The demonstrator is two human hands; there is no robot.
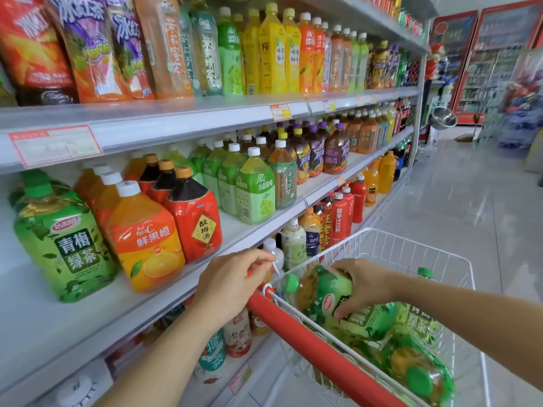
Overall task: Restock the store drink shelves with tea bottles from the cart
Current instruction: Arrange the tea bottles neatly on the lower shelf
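Note:
A white wire cart (411, 245) with a red handle (308, 342) stands at the lower right, holding several large green-labelled tea bottles (417, 365). My right hand (367, 283) grips one green tea bottle (323, 292) lying on its side at the cart's near left corner, green cap pointing left. My left hand (232, 280) hovers over the left end of the handle, fingers loosely curled, holding nothing. One matching green tea bottle (61, 239) stands at the left of the middle shelf (97, 306), with bare shelf in front of it.
Orange juice (144, 236) and red plum-drink bottles (194, 218) stand right of the shelved tea bottle. Full shelves run above and below. The aisle floor (458, 186) stretches ahead of the cart toward red drink coolers (499, 54) at the back right.

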